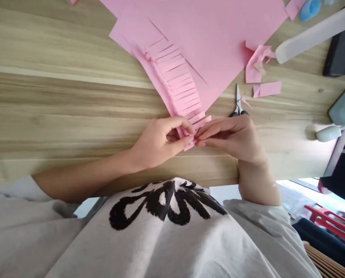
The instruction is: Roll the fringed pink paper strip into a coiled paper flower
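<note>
A long pink paper strip [176, 83] with one side cut into a fringe lies over larger pink paper sheets [218, 42]. Along its left edge the paper looks folded or curled. My left hand [163, 143] pinches the near end of this strip between thumb and fingers. Close beside it, my right hand [231, 137] has its fingertips pressed together on the fringe at the same end. The exact spot between the fingertips is partly hidden. Small scissors [238, 102] with dark handles rest on the table just beyond my right hand.
Crumpled pink scraps [257, 63] and a small pink paper piece [267, 89] lie right of the sheets. Farther right are a long white strip-like object [314, 33], a black object [340, 52] and a blue item [310, 9]. The wooden table [59, 104] ends near my body.
</note>
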The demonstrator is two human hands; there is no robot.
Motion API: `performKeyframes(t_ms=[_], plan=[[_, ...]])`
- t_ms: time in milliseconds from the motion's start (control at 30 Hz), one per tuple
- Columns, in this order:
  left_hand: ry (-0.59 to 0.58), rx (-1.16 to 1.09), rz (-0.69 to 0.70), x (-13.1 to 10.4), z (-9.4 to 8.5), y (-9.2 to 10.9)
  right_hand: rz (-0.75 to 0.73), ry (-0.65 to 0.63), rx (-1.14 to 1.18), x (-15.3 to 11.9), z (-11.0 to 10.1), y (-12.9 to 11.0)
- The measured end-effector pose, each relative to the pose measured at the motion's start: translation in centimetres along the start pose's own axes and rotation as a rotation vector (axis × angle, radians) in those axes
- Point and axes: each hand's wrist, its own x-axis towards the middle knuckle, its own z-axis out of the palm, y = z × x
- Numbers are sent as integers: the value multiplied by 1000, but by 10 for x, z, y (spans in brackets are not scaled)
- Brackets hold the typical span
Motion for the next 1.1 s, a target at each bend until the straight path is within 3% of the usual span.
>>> performKeyframes(t_ms=[333, 1100], plan=[[0, 38, 3, -1, 1, -1, 58, 27, 49, -3, 4, -2], [-9, 13, 0, 0, -1, 2, -36, 16, -14, -2, 9, 1]])
